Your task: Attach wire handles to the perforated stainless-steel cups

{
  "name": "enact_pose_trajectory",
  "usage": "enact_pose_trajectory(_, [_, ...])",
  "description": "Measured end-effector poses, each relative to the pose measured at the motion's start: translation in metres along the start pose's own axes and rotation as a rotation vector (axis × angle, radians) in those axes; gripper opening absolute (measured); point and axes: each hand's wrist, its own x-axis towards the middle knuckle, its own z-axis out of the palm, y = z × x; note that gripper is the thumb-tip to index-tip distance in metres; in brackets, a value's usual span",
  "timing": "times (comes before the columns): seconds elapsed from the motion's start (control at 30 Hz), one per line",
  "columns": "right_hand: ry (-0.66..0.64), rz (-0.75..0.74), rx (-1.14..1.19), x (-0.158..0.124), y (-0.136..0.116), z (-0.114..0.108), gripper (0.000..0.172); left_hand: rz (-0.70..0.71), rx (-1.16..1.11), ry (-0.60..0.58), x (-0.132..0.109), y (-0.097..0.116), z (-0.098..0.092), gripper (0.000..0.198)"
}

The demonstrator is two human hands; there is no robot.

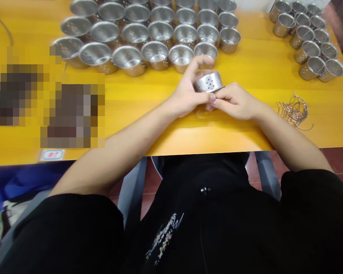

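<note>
A shiny metal cup with small holes punched in its side [209, 82] is tipped over above the table, its rim facing down toward me. My left hand [190, 89] is closed around it, fingers curled over the far side and thumb under the rim. At the cup's right edge, my right hand [236, 102] is closed, with thumb and forefinger pinched against the rim close to the left thumb. Whether a small wire is also between those fingertips cannot be made out. Right of my right forearm lies a tangled pile of curved metal wires [295, 110].
Rows of similar perforated cups [157, 53] stand upright across the back of the yellow table [171, 133]. More cups with thin wires across their mouths [311, 68] are grouped at the right. Blurred-out items [72, 114] and a small label [52, 155] are on the left.
</note>
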Motion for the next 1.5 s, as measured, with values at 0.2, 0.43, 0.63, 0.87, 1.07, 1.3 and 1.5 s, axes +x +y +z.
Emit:
enact_pose_trajectory(0.2, [0.008,-0.004,-0.002,0.000,-0.001,-0.001,0.037,-0.077,0.032,0.030,-0.001,0.007,0.001,0.109])
enact_pose_trajectory(0.43, [0.022,0.039,-0.004,-0.003,0.004,0.000,0.037,-0.032,0.091,-0.004,0.003,0.007,-0.003,0.119])
enact_pose_trajectory(0.63, [0.190,0.043,0.087,-0.004,0.009,0.000,0.067,0.032,0.134,0.016,0.008,0.013,-0.008,0.120])
enact_pose_trajectory(0.87, [0.430,0.051,0.169,-0.002,0.030,0.006,0.069,0.072,0.265,-0.040,0.014,0.017,-0.017,0.115])
enact_pose_trajectory(1.07, [0.522,0.073,0.177,-0.001,0.052,0.006,0.070,0.052,0.317,-0.104,0.017,0.006,-0.029,0.127])
enact_pose_trajectory(1.3, [0.472,0.061,0.204,-0.002,0.054,0.004,0.071,0.051,0.363,-0.112,0.017,-0.006,-0.044,0.123])
enact_pose_trajectory(1.5, [0.332,-0.052,0.113,-0.004,0.037,-0.001,0.053,0.080,0.343,-0.105,0.019,-0.009,-0.044,0.124])
